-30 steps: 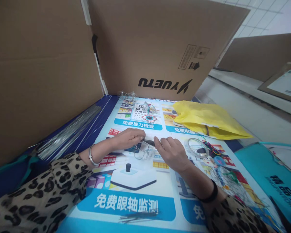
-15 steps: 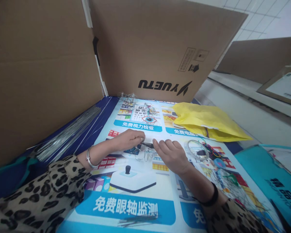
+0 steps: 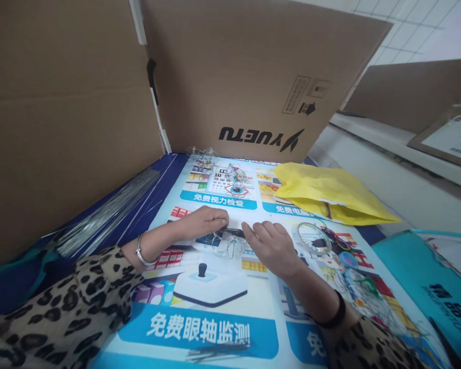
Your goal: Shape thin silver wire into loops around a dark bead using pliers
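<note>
Over the middle of the printed sheet, my left hand (image 3: 206, 221) is closed in a pinch around thin wire. Facing it from the right, my right hand (image 3: 272, 246) is wrapped round dark pliers (image 3: 235, 232), whose tip points toward my left fingers. A loose tangle of thin wire (image 3: 229, 247) hangs just below the pliers, between the two hands. Most of the pliers' handles are hidden by my right hand.
Long silver wires (image 3: 111, 210) lie at left by a cardboard wall (image 3: 230, 77). A yellow bag (image 3: 326, 189), a clear ring-shaped spool (image 3: 314, 238) and coloured wires (image 3: 363, 292) are at right. Short dark wires (image 3: 217, 351) lie at the front edge.
The wire tangle between my hands has shifted slightly. Both hands stay nearly where they were, still closed.
</note>
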`<state>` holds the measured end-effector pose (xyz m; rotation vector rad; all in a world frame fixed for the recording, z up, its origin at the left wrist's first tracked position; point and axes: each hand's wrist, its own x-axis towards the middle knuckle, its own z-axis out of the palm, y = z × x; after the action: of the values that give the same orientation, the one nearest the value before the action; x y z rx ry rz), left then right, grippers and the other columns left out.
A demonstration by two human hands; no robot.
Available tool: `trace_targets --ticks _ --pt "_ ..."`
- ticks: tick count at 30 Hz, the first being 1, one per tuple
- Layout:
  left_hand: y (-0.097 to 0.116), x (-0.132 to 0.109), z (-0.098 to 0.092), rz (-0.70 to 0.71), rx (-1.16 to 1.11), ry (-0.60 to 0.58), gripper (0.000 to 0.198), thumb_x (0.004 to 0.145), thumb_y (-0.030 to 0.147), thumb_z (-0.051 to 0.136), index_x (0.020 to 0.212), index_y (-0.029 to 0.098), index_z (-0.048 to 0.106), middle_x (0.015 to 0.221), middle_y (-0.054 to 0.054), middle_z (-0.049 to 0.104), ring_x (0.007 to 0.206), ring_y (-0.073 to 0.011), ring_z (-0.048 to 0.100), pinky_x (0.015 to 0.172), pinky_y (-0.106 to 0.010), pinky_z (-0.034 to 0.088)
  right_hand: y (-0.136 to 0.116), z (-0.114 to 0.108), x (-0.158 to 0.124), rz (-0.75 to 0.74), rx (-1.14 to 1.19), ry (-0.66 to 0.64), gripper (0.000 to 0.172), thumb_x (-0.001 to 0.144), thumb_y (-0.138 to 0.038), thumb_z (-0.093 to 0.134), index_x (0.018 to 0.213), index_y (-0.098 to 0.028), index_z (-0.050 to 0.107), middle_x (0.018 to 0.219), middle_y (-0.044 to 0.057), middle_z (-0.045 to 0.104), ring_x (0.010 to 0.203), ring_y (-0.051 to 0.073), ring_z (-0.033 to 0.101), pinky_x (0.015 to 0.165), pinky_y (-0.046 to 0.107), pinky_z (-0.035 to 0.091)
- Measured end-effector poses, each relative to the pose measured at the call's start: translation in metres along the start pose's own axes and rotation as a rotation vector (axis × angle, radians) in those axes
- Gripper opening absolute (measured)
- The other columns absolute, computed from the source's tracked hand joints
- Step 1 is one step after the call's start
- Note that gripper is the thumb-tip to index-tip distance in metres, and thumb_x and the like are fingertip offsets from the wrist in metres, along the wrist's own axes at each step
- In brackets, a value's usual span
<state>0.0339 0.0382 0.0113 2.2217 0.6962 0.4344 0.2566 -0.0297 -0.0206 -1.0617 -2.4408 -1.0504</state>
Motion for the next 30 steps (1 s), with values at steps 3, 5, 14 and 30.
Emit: trace_targets --ticks 3,5,14,30 --pt "0.0021 0.0 0.0001 0.011 0.003 -0.002 0.019 0.083 0.017 0.035 0.069 0.016 0.048 0.064 0.004 0.049 0.063 -0.0087 0.044 0.062 -0.019 0.034 -0.0004 0.0011 -0.0001 -0.004 0.021 -0.001 0.025 0.086 -0.014 0.046 0.111 -0.015 0.052 0.077 0.004 0.056 0.071 0.015 0.042 0.062 0.033 0.027" --pt "0.0028 -0.0002 0.0004 0.012 0.023 -0.003 0.018 0.083 0.017 0.035 0.069 0.016 0.046 0.064 0.004 0.048 0.062 -0.0086 0.044 0.061 -0.019 0.033 -0.0005 0.0018 -0.0005 -0.003 0.032 0.0 0.025 0.085 -0.015 0.048 0.11 -0.015 0.053 0.076 0.003 0.055 0.07 0.015 0.042 0.061 0.033 0.026" --pt "0.0034 -0.0016 0.0023 0.097 0.241 0.014 0.02 0.085 0.016 0.032 0.069 0.016 0.044 0.066 0.003 0.048 0.063 -0.0096 0.042 0.061 -0.02 0.032 0.0011 0.0012 -0.0028 0.04 0.021 -0.017 0.027 0.084 -0.021 0.052 0.111 -0.014 0.053 0.073 0.003 0.055 0.07 0.016 0.041 0.06 0.034 0.025" --pt "0.0081 -0.0005 0.0038 0.081 0.494 0.047 0.022 0.086 0.019 0.033 0.067 0.016 0.043 0.066 0.001 0.05 0.062 -0.0107 0.044 0.06 -0.021 0.032 0.0007 -0.007 0.0001 -0.026 -0.049 0.002 0.028 0.085 -0.012 0.048 0.112 -0.012 0.052 0.076 0.004 0.057 0.069 0.016 0.041 0.058 0.033 0.024"
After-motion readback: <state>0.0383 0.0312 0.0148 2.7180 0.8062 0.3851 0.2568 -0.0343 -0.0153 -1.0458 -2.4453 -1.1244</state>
